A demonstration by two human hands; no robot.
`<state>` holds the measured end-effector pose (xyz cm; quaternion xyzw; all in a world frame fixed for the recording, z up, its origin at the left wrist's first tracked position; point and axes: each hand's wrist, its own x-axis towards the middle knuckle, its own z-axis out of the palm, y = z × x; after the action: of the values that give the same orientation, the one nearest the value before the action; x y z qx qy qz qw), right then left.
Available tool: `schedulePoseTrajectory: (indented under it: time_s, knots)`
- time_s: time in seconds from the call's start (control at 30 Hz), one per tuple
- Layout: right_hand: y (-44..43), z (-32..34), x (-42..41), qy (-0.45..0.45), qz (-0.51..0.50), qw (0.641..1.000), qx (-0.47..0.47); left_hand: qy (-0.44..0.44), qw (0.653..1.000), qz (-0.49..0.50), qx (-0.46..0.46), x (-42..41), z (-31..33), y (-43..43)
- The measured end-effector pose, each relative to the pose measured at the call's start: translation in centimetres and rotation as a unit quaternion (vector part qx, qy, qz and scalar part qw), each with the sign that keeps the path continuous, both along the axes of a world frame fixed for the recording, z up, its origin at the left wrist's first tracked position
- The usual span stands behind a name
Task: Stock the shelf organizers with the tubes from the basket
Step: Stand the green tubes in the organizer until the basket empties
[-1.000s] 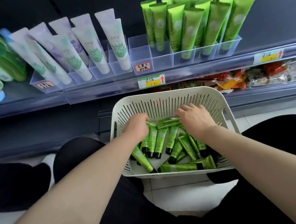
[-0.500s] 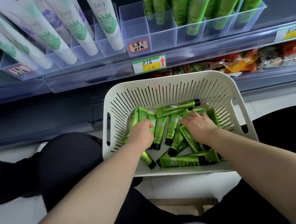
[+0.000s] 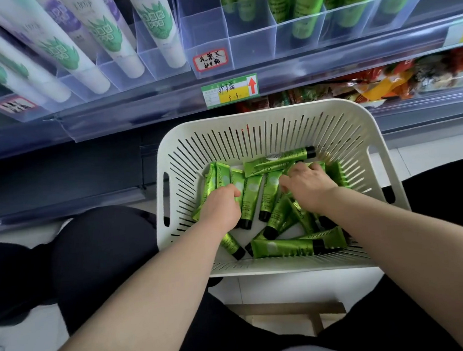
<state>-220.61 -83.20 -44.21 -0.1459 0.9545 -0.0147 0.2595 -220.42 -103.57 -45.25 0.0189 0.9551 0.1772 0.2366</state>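
Note:
A white slotted basket (image 3: pixel 262 118) rests on my lap, holding several small green tubes (image 3: pixel 284 247) with black caps. My left hand (image 3: pixel 221 207) is deep in the basket's left side, with its fingers curled around green tubes. Palm down over the heap's middle, my right hand (image 3: pixel 307 185) has its fingers bent around a tube; what lies under the palm is hidden. Above, a clear shelf organizer (image 3: pixel 254 40) holds upright green tubes (image 3: pixel 306 3), and its leftmost compartment (image 3: pixel 204 34) has none.
A second clear organizer to the left holds large white tubes (image 3: pixel 157 29). A green and yellow price tag (image 3: pixel 230 90) hangs on the shelf edge. Snack packets (image 3: pixel 382 82) lie on the lower shelf behind the basket. My knees in dark trousers (image 3: pixel 101 253) flank the basket.
The view has tilted down and closer to the basket. Both hands have shifted from the far rim into the pile and closed on tubes.

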Motion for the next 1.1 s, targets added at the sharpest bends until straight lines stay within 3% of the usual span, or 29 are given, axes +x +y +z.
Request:
schedulePoseTrajectory:
  time_s: [0.13,0.23,0.47,0.73,1.1]
  knots:
    - [0.4,0.2,-0.4,-0.019,-0.022,0.999,-0.027,-0.013,1.000,-0.012,0.002,0.0,0.1,0.3]
    - [1.0,0.5,-0.2,-0.036,-0.104,0.991,-0.078,-0.023,0.999,-0.030,0.002,-0.1,0.0,0.9]
    - [3.7,2.8,0.8,0.066,-0.205,0.959,-0.186,-0.058,0.996,-0.066,0.002,-0.4,-1.1,5.5]
    - [2.9,2.0,1.3,0.074,-0.184,0.966,-0.163,-0.106,0.982,-0.119,-0.107,0.6,-2.3,9.1]
    - [3.0,1.5,1.3,0.052,-0.214,0.967,-0.126,-0.140,0.983,-0.062,-0.096,0.8,-2.5,10.1]
